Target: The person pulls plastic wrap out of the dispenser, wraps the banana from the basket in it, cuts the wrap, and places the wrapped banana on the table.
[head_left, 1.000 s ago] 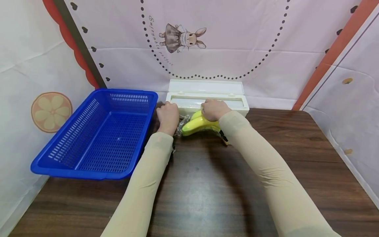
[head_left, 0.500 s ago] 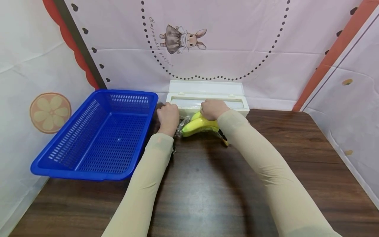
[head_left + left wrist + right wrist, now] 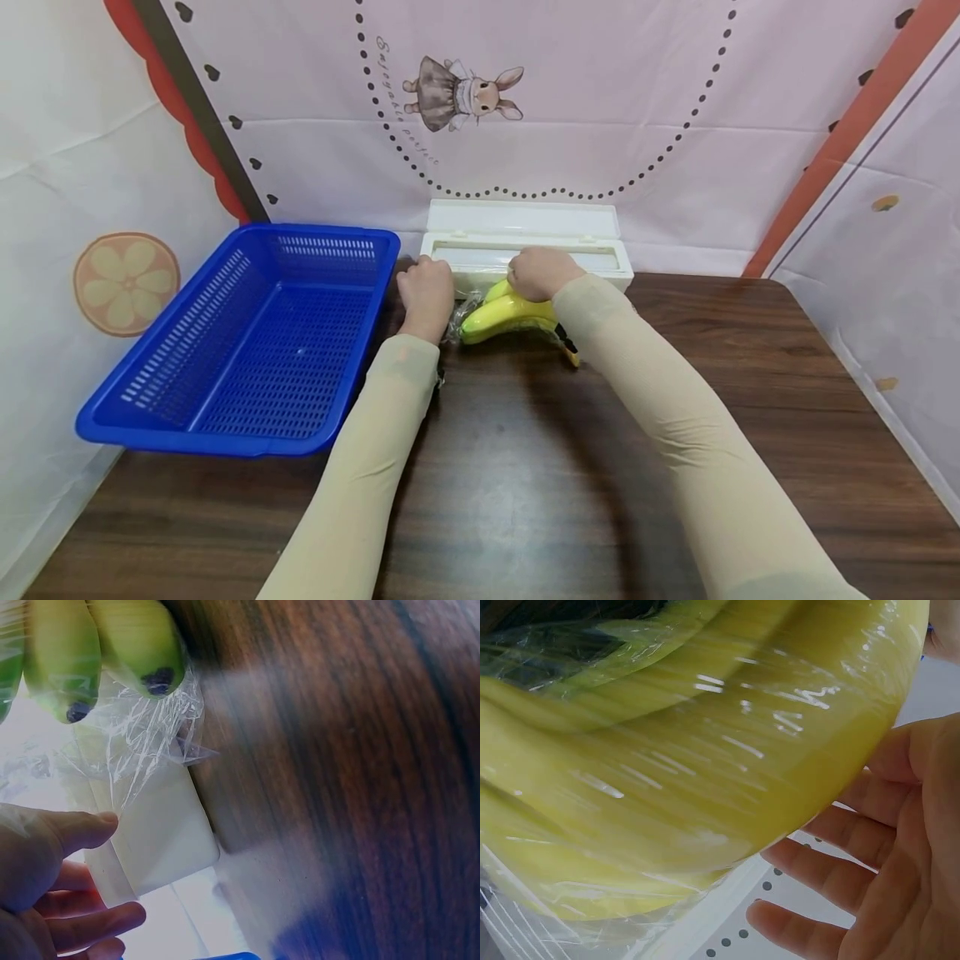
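Note:
A bunch of yellow bananas, wrapped in clear cling film, leans at the front of a long white film dispenser box, whose lid stands up behind it. My left hand grips the box's left end; in the left wrist view its thumb lies at the top edge, where strands of film converge, and its bent fingers curve over the end. Over the bananas is my right hand. In the right wrist view its loosely extended fingers reach along the bananas' edge, some tips hidden behind the fruit.
A blue perforated basket stands to the left, close beside the left forearm. The dark wooden table extends in front and to the right. A printed fabric backdrop rises right behind the box.
Both hands, the bananas and the box keep nearly the same places; the right hand has risen very slightly, while the whole view shifts a little.

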The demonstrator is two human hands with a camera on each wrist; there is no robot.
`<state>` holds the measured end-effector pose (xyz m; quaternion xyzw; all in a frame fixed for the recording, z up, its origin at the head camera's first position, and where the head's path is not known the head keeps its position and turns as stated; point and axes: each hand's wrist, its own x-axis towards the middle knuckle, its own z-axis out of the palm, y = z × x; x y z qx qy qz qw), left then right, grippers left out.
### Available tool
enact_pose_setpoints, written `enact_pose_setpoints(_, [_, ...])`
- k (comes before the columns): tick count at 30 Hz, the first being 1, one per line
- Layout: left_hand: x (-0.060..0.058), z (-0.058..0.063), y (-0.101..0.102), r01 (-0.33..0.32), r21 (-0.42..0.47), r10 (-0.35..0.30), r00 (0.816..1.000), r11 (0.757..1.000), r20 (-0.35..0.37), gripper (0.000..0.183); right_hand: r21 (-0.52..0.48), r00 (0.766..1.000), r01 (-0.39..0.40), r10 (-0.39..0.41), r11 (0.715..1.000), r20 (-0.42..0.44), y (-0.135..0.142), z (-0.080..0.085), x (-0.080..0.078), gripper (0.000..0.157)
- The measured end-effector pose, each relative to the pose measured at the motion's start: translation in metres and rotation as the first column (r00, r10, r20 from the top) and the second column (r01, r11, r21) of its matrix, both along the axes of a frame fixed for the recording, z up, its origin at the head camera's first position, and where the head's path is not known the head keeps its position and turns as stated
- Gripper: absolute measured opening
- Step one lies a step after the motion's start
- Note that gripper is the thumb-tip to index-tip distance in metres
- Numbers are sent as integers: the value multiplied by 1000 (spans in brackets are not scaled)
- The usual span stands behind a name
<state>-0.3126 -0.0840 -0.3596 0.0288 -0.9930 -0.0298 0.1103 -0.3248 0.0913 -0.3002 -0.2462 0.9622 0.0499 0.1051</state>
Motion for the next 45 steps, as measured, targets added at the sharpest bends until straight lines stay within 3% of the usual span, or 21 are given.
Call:
enact_pose_setpoints(27, [2,3,-2,0,-1,0,999,1000,34,28,-6,1000,-3,3,1000,0,7,4,7,37])
enact_pose_setpoints(45, [1,1,-1,-2,-2,2,1000,1000,18,26,-3,1000,18,-18,1000,7,15,2,6,37])
